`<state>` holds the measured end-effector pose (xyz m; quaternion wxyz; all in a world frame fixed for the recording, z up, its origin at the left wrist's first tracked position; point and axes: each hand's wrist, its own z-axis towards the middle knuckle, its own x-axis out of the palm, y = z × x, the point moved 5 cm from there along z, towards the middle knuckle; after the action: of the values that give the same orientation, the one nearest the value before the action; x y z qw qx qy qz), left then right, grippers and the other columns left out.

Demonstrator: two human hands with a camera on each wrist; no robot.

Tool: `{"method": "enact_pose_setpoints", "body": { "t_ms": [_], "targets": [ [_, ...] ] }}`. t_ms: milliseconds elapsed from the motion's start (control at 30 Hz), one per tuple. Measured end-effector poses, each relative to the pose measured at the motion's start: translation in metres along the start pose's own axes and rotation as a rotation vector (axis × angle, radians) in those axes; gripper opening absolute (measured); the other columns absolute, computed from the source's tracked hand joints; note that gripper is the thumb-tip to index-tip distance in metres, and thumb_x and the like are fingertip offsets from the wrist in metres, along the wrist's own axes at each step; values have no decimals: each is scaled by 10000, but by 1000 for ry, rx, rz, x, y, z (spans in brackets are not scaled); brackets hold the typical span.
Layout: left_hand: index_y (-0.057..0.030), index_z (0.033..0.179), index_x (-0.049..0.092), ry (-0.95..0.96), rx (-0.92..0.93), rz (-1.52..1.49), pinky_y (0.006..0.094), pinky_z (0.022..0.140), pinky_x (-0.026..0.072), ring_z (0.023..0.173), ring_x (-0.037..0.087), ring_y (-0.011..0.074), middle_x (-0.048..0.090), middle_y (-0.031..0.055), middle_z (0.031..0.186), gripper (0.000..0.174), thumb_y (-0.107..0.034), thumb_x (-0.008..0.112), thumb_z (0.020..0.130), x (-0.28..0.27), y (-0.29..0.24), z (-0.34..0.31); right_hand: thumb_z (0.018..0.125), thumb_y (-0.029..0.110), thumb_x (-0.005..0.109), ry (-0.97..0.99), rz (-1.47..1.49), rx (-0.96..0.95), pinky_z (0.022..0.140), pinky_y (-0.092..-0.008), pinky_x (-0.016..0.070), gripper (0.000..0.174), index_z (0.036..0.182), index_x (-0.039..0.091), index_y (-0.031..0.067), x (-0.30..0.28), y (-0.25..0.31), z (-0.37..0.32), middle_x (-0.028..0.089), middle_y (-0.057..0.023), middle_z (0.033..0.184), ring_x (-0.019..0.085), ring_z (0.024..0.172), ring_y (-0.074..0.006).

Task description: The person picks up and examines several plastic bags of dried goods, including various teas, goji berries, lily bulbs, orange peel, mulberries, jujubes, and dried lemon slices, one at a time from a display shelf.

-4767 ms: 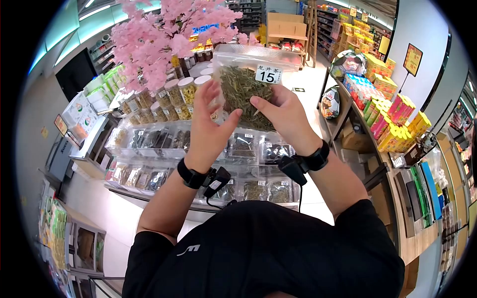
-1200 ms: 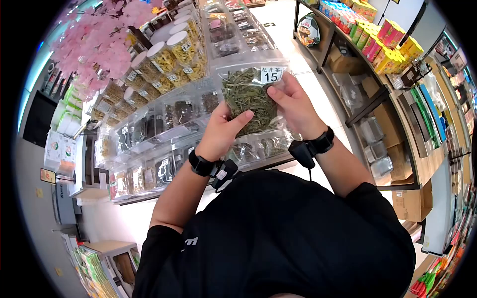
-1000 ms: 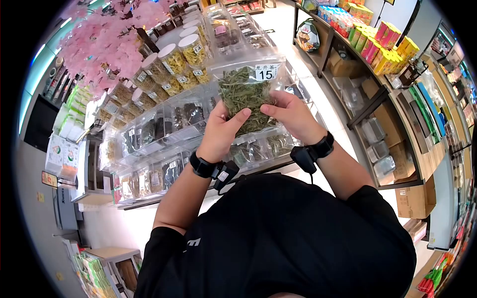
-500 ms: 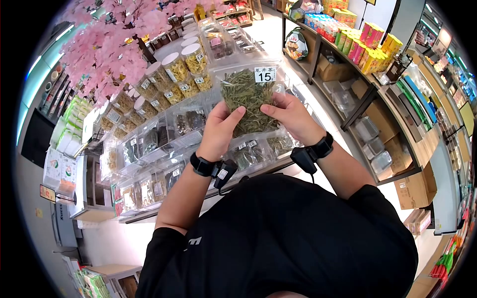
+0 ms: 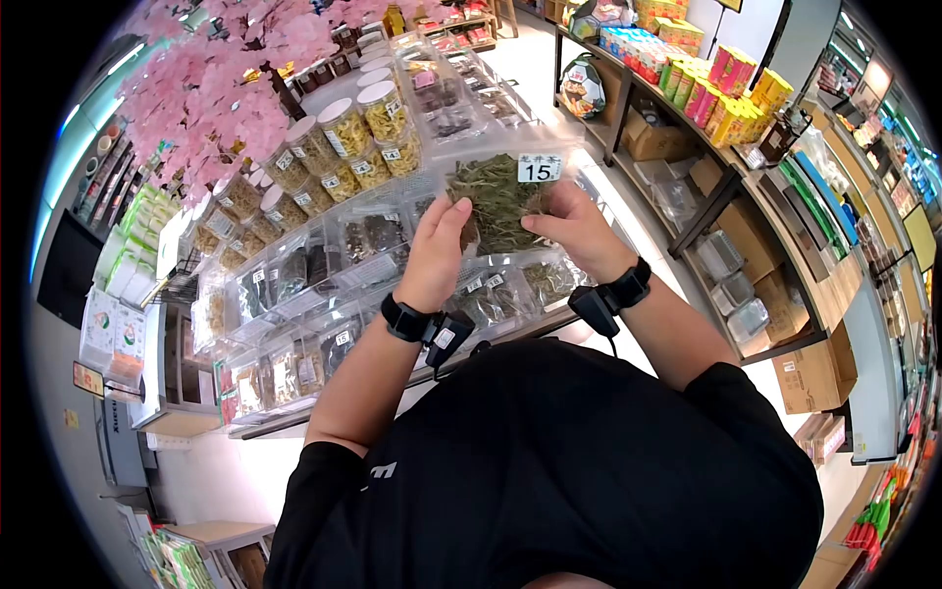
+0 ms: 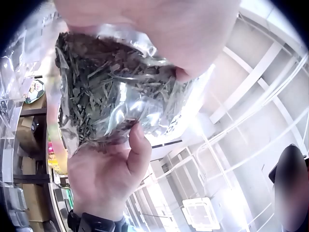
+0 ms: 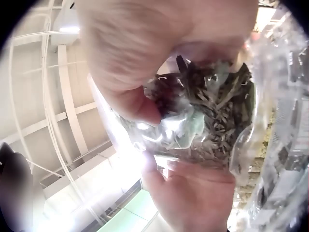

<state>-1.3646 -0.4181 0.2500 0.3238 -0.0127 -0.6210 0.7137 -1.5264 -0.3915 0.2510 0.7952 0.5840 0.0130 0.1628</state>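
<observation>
A clear zip bag of dried green tea leaves (image 5: pixel 489 196), with a white label reading 15 at its upper right, is held up in front of the chest. My left hand (image 5: pixel 439 253) grips its left edge, thumb in front and fingers behind. On the other side my right hand (image 5: pixel 587 236) pinches the lower right part, its thumb pressed on the front face. In the left wrist view the bag (image 6: pixel 116 87) bulges between both hands, its plastic creased and shiny. The right wrist view shows the right thumb (image 7: pixel 142 108) pressing into the plastic.
Beneath the bag, a tiered display (image 5: pixel 324 280) carries clear bins of bagged dried goods. White-lidded jars (image 5: pixel 343 133) stand stacked behind, under a pink blossom tree (image 5: pixel 206 88). A shelf unit (image 5: pixel 721 196) with bright packages stands at the right, a cardboard box (image 5: pixel 810 378) below.
The left hand, loose beside the bag in the oldest frame, now grips its edge. The view has swung down over the display. Lately the bag has dropped slightly and its top has tilted away.
</observation>
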Motion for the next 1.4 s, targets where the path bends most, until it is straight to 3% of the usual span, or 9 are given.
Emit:
{"method": "enact_pose_setpoints", "body": {
  "t_ms": [300, 500, 600, 833, 933, 1033, 1200, 1333, 1400],
  "targets": [
    [-31, 1325, 279, -1, -6, -60, 321, 984, 357, 1160, 445, 188, 439, 95, 1274, 522, -11, 423, 823, 7, 9, 14, 837, 7, 582, -34, -34, -69, 942, -324, 409, 466, 1256, 378, -1, -8, -7, 0, 518, -110, 1195, 508, 1099, -173],
    [-25, 1303, 349, 93, -42, 65, 307, 924, 430, 1107, 510, 170, 515, 91, 1207, 505, 84, 474, 826, 22, 37, 31, 838, -9, 583, -103, 22, 3, 927, -317, 419, 435, 1234, 401, 9, -57, -31, 7, 531, -100, 1165, 522, 1070, -171],
    [-16, 1277, 410, 41, -76, 87, 313, 945, 417, 1067, 534, 154, 552, 69, 1179, 433, 38, 519, 861, 22, 63, 45, 833, 14, 618, -132, -12, 81, 876, -292, 445, 410, 1202, 440, 9, -85, -43, 8, 568, -80, 1092, 550, 999, -154],
    [-10, 1189, 486, -149, -167, 184, 273, 831, 457, 941, 566, 123, 604, 68, 1069, 324, -12, 556, 873, 20, 155, 84, 818, 63, 667, -166, -257, 304, 756, -253, 451, 358, 1128, 491, 23, -171, -94, 6, 579, -33, 929, 538, 856, -106],
    [-8, 1173, 492, -275, -401, 288, 276, 817, 444, 926, 564, 144, 602, 90, 1059, 294, -66, 558, 892, 22, 203, 89, 836, 115, 657, -132, -368, 339, 762, -255, 462, 368, 1144, 486, 13, -216, -123, 2, 576, -58, 960, 544, 860, -119],
    [-48, 1188, 473, -400, -516, 231, 314, 806, 475, 950, 573, 152, 589, 55, 1064, 271, -85, 511, 922, 7, 271, 88, 860, 171, 630, -127, -446, 423, 784, -263, 471, 411, 1190, 462, -6, -270, -143, -8, 568, -88, 995, 554, 873, -137],
    [9, 1208, 465, -518, -644, 143, 318, 823, 449, 950, 561, 191, 582, 111, 1089, 319, -44, 505, 896, -30, 383, 70, 892, 178, 562, -142, -421, 601, 796, -275, 475, 398, 1220, 436, -10, -348, -147, -40, 576, -102, 988, 591, 907, -173],
    [18, 1194, 477, -475, -858, 414, 337, 800, 454, 933, 566, 206, 585, 113, 1083, 324, -66, 530, 886, -31, 410, 69, 885, 187, 565, -192, -332, 666, 765, -282, 487, 399, 1211, 443, -10, -392, -138, -72, 594, -111, 976, 609, 878, -179],
    [20, 1092, 550, -406, -977, 549, 340, 761, 455, 890, 574, 208, 611, 108, 987, 257, -100, 570, 865, -30, 424, 72, 886, 183, 561, -227, -316, 683, 770, -282, 485, 399, 1214, 439, -9, -410, -133, -89, 596, -111, 974, 608, 885, -178]
  ]
}}
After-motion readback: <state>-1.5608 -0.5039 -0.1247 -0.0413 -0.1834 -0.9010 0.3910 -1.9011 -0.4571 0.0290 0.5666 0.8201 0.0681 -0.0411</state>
